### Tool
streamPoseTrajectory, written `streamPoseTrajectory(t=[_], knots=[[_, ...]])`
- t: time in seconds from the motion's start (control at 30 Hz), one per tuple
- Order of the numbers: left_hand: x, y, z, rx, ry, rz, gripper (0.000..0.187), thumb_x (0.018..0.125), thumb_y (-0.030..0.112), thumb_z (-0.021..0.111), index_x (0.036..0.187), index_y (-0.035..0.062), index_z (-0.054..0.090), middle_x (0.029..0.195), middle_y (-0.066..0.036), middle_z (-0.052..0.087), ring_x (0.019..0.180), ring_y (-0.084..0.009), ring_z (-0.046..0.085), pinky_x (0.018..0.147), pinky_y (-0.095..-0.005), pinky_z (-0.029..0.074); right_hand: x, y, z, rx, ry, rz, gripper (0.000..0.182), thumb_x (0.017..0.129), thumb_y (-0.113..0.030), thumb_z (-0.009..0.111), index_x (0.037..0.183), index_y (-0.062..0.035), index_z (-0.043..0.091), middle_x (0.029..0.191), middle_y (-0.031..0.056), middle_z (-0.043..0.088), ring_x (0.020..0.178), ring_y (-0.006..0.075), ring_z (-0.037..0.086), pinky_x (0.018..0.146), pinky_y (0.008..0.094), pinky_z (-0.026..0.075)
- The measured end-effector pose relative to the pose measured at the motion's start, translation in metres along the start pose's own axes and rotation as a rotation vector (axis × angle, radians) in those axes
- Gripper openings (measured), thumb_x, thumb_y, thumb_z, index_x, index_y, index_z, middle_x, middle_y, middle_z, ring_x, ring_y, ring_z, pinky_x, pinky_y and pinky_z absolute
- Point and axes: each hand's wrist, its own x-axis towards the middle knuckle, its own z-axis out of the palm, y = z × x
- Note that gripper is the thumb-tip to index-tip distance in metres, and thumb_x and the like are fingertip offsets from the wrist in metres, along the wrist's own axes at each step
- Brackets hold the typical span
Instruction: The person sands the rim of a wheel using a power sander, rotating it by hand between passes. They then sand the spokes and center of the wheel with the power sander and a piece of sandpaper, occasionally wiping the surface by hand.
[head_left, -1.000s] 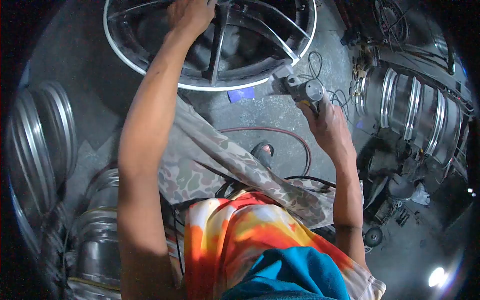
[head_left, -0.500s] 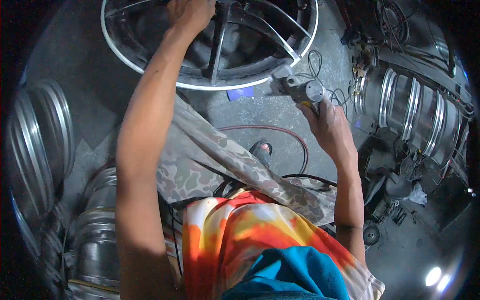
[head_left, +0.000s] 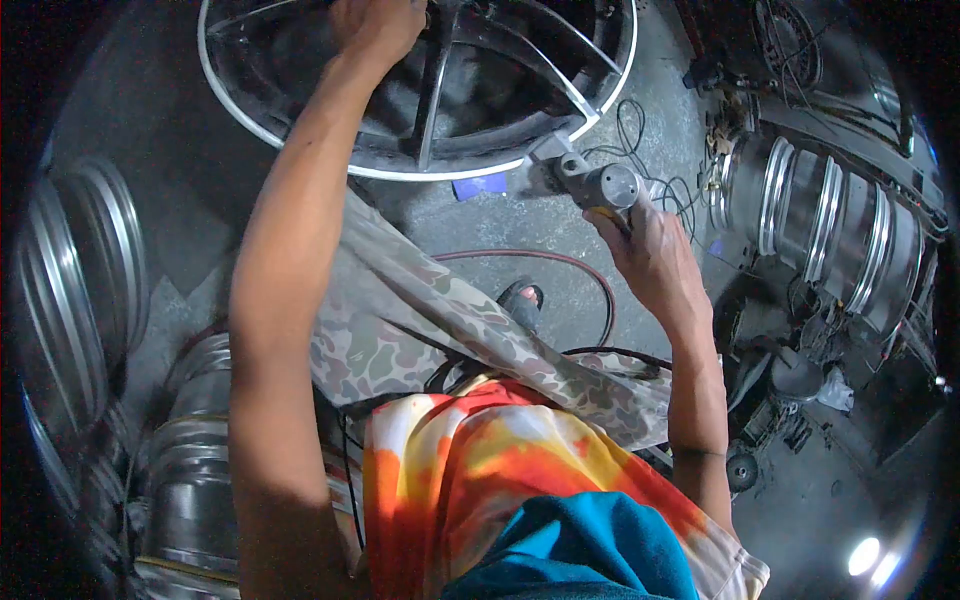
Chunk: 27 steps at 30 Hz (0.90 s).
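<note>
A large spoked wheel rim [head_left: 430, 140] with a pale outer edge fills the top middle. Over its hub area lies my left hand [head_left: 382, 30], cut by the frame's top edge; its fingers are partly hidden and I cannot make out what they hold. My right hand [head_left: 652, 245] is wrapped round a grey power tool [head_left: 612, 187] with a round metal head. The tool's front end is at the wheel's lower right edge, touching or very close to it.
Metal rims [head_left: 830, 215] stand in a row at the right, and more rims [head_left: 75, 270] are at the left. A red hose [head_left: 560, 254] curves over the floor. Dark cables [head_left: 625, 145] lie beyond the tool. A blue piece [head_left: 480, 187] lies under the wheel.
My right hand and the power tool have shifted slightly left along the wheel's edge. My left hand has moved slightly left and up.
</note>
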Motion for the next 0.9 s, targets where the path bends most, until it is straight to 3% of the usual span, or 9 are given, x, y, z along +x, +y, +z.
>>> streamPoseTrajectory(t=[0.17, 0.4, 0.47, 0.57, 0.77, 0.83, 0.9], knots=[[0.003, 0.01, -0.007, 0.083, -0.114, -0.114, 0.03, 0.1, 0.026, 0.063, 0.122, 0.0061, 0.07, 0.14, -0.016, 0.06, 0.138, -0.0392, 0.049, 0.108, -0.0588, 0.039, 0.001, 0.016, -0.002, -0.025, 0.018, 0.036, 0.033, 0.097, -0.026, 0.07, 0.112, 0.0, 0.057, 0.079, 0.0265, 0.068, 0.076, 0.0477, 0.067, 0.066, 0.0528, 0.052], [0.003, -0.004, 0.008, 0.059, -0.053, -0.075, 0.027, 0.097, 0.023, 0.067, 0.117, 0.0061, 0.072, 0.142, -0.015, 0.059, 0.136, -0.0376, 0.051, 0.108, -0.0565, 0.04, 0.0, -0.008, 0.008, 0.032, -0.056, 0.075, 0.033, 0.097, -0.025, 0.07, 0.112, 0.0011, 0.057, 0.081, 0.0276, 0.068, 0.078, 0.0472, 0.068, 0.066, 0.0524, 0.052], [-0.002, -0.008, 0.015, 0.062, 0.081, -0.038, 0.025, 0.095, 0.021, 0.069, 0.115, 0.006, 0.073, 0.139, -0.015, 0.061, 0.133, -0.037, 0.054, 0.106, -0.0553, 0.042, 0.001, -0.006, 0.011, 0.071, -0.061, 0.061, 0.033, 0.097, -0.026, 0.069, 0.113, 0.0006, 0.057, 0.079, 0.0274, 0.068, 0.078, 0.0476, 0.067, 0.066, 0.0531, 0.051], [0.003, 0.001, -0.004, 0.013, -0.034, -0.031, 0.026, 0.094, 0.022, 0.07, 0.114, 0.0059, 0.073, 0.134, -0.017, 0.063, 0.13, -0.0378, 0.056, 0.105, -0.055, 0.043, 0.004, 0.011, 0.006, 0.08, -0.062, 0.076, 0.033, 0.098, -0.026, 0.068, 0.114, -0.0004, 0.056, 0.081, 0.0268, 0.068, 0.079, 0.0483, 0.067, 0.065, 0.0536, 0.05], [-0.001, -0.006, 0.006, 0.087, 0.079, 0.024, 0.027, 0.094, 0.024, 0.069, 0.113, 0.0054, 0.074, 0.126, -0.018, 0.065, 0.125, -0.0389, 0.058, 0.102, -0.0544, 0.045, 0.008, 0.031, 0.008, 0.01, 0.113, 0.026, 0.035, 0.098, -0.03, 0.068, 0.114, -0.0007, 0.056, 0.077, 0.0261, 0.068, 0.077, 0.0505, 0.066, 0.065, 0.054, 0.05], [0.003, -0.004, 0.001, 0.068, 0.02, 0.0, 0.027, 0.095, 0.024, 0.068, 0.113, 0.0048, 0.074, 0.127, -0.018, 0.065, 0.126, -0.0387, 0.058, 0.103, -0.0543, 0.045, 0.002, 0.021, 0.011, 0.086, -0.034, 0.108, 0.037, 0.098, -0.029, 0.068, 0.114, 0.0011, 0.055, 0.076, 0.0269, 0.068, 0.076, 0.0504, 0.066, 0.065, 0.0542, 0.051], [0.003, -0.006, 0.0, 0.047, -0.039, -0.023, 0.027, 0.096, 0.024, 0.068, 0.113, 0.0042, 0.074, 0.128, -0.018, 0.065, 0.127, -0.0386, 0.057, 0.103, -0.0542, 0.045, -0.003, 0.007, 0.015, 0.092, -0.049, 0.092, 0.038, 0.098, -0.027, 0.069, 0.114, 0.0034, 0.054, 0.077, 0.028, 0.068, 0.076, 0.0493, 0.067, 0.064, 0.0538, 0.052]])
